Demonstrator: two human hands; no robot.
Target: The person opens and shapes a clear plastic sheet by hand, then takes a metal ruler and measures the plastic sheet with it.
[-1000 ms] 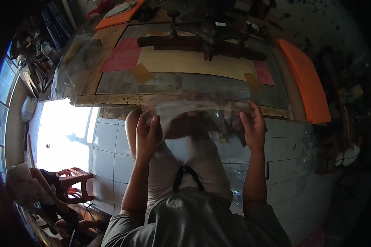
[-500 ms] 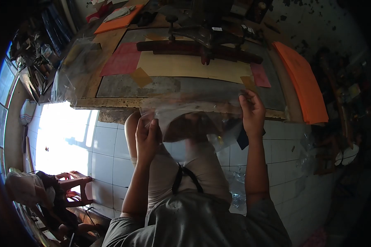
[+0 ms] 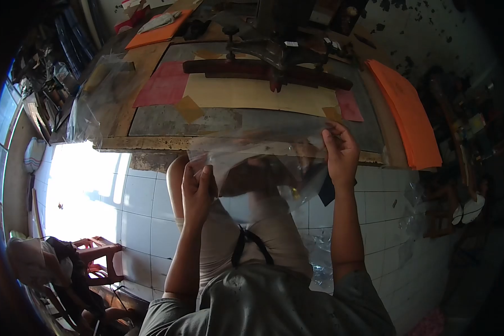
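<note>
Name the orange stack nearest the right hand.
The orange stack along the table's right edge, beside the right hand; the other orange stack lies far left, farther off, with something pale on it.

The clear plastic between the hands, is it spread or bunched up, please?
Spread: the clear plastic spans left hand to right hand, the legs showing through.

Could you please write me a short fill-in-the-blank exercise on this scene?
1. A see-through sheet is stretched between the left hand and the ____ hand.
2. Within the picture, the right hand is ____ up than the left hand.
3. The stack of sheets along the right side of the table is coloured ____.
4. The floor is laid with pale, square ____.

Missing words: right; higher; orange; tiles.
</note>
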